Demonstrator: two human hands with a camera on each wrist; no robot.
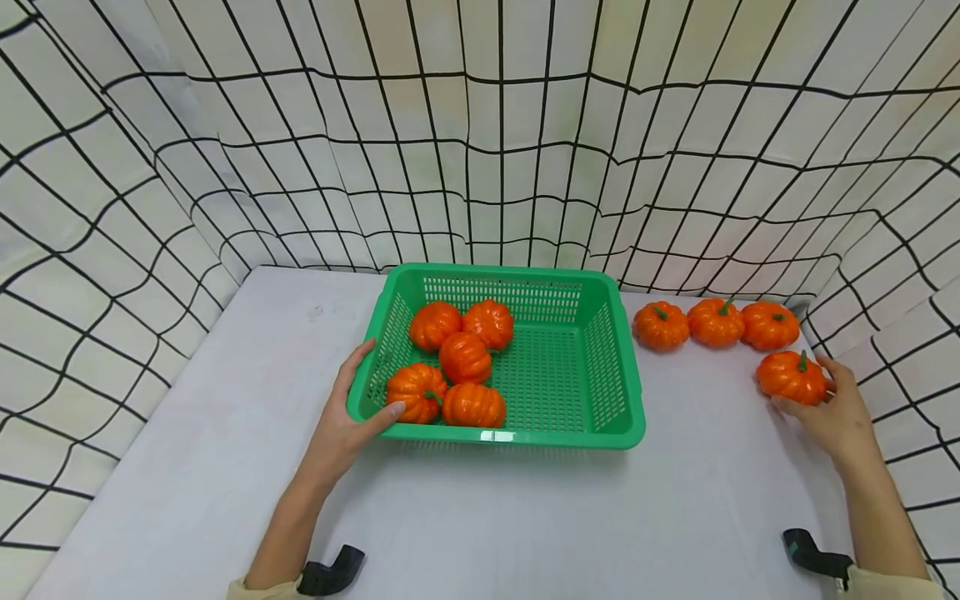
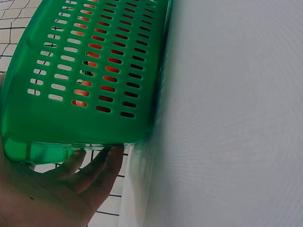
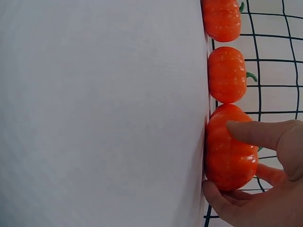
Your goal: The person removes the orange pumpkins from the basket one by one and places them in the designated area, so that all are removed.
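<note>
My left hand (image 1: 348, 425) grips the front left corner of a green plastic basket (image 1: 555, 438), thumb over the rim and fingers along the outer side. In the left wrist view, the fingers (image 2: 106, 175) press against the slotted basket wall (image 2: 85, 123). Several small orange pumpkins (image 1: 466, 357) lie inside, toward the basket's left. At the table's right side my right hand (image 1: 836, 417) holds another pumpkin (image 1: 790, 377) between thumb and fingers. The right wrist view shows that pumpkin (image 3: 229, 151) with the thumb on its near side and fingers around the other; it appears at table level.
Three pumpkins (image 1: 717, 323) with green stems stand in a row behind the held one, right of the basket. A black wire grid (image 1: 480, 150) with pale sheeting encloses the white table (image 1: 510, 517) at the back and sides.
</note>
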